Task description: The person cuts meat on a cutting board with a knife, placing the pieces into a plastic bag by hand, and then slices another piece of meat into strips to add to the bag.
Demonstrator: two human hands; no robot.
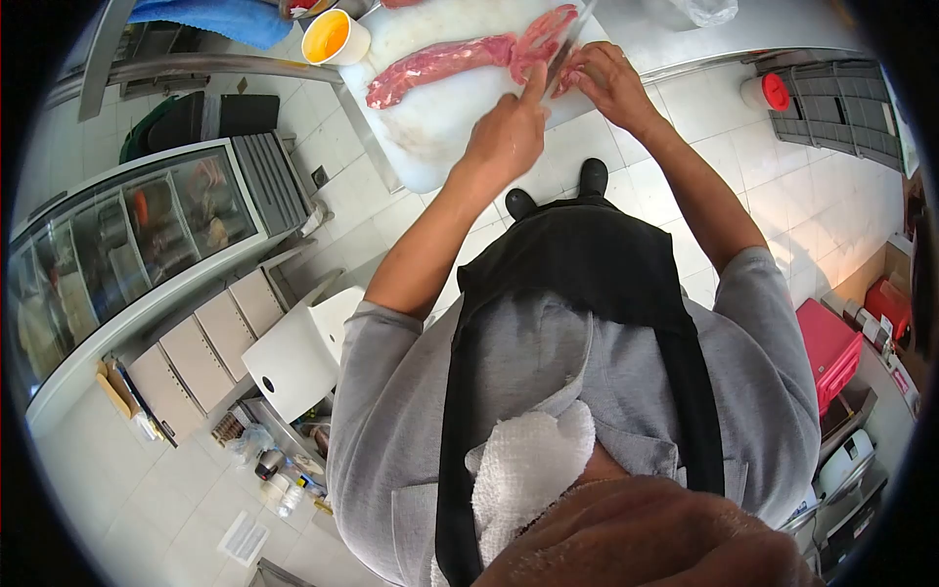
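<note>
My left hand (508, 135) is closed round a knife (564, 49), its index finger stretched along toward the blade. The handle is hidden in my grip. The blade points up and away, lying against the end of a long strip of raw red meat (445, 67). With bent fingers, my right hand (608, 80) grips the loose edge of the meat beside the blade. At this end the meat is opened into thinner flaps (543, 37). It all lies on a white cutting board (416, 142).
A white tub with yellow-orange contents (335, 37) stands at the board's upper left corner, near a blue cloth (220, 20). A clear plastic bag (706, 10) lies on the metal counter (675, 39). A glass-topped display case (137, 245) stands at left, grey crates (836, 112) at right.
</note>
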